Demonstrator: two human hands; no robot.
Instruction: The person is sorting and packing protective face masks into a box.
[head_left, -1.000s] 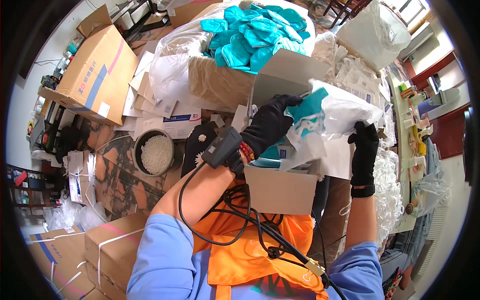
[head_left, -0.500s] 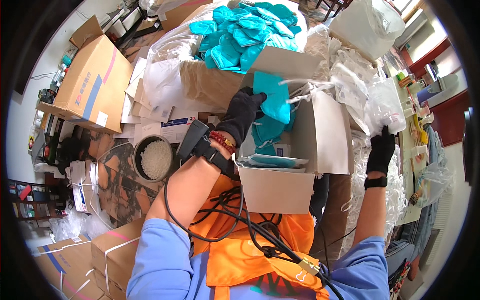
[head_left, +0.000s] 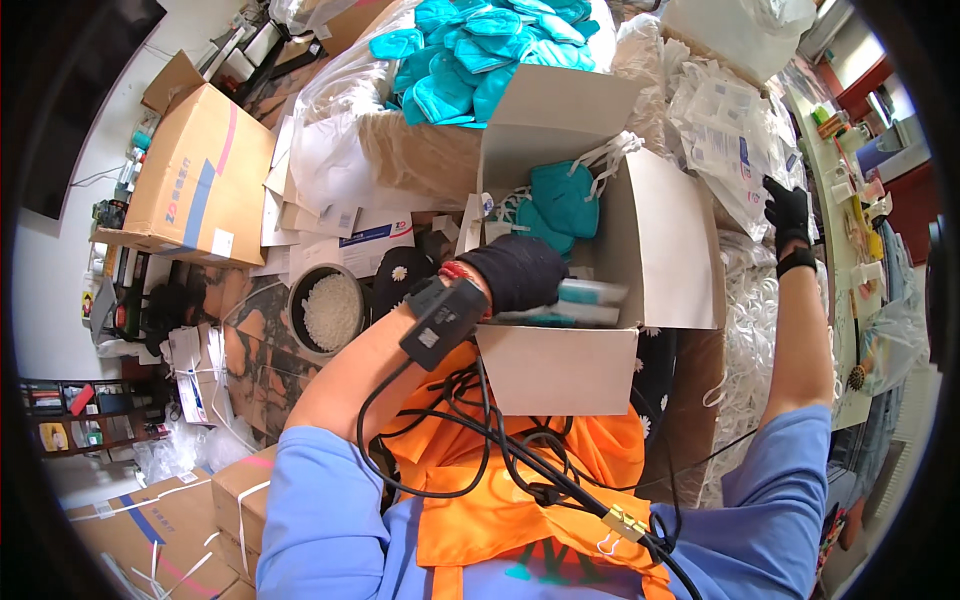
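Note:
My left hand [head_left: 515, 272], in a black glove, is low inside an open white carton [head_left: 560, 370]. Its fingers are closed on a flat wrapped packet [head_left: 592, 291], which is smeared by motion; the fingertips are partly hidden. Behind the hand, teal face masks [head_left: 563, 205] with white straps lean inside the carton. At the right my right hand [head_left: 787, 208], also black-gloved, has its fingers apart at the edge of a heap of clear plastic bags [head_left: 735, 150]. Nothing shows in its grasp.
A large heap of teal masks [head_left: 480, 55] fills a plastic-lined box beyond the carton. A bowl of white grains [head_left: 332, 312] stands to the left, near a brown cardboard box [head_left: 205, 170]. White straps [head_left: 755, 330] are piled at the right. A black cable [head_left: 490, 430] crosses my apron.
My left hand has let go of the teal mask, now in the carton, and moved down to the wrapped packets. The right hand has moved up and away from the bag it was touching.

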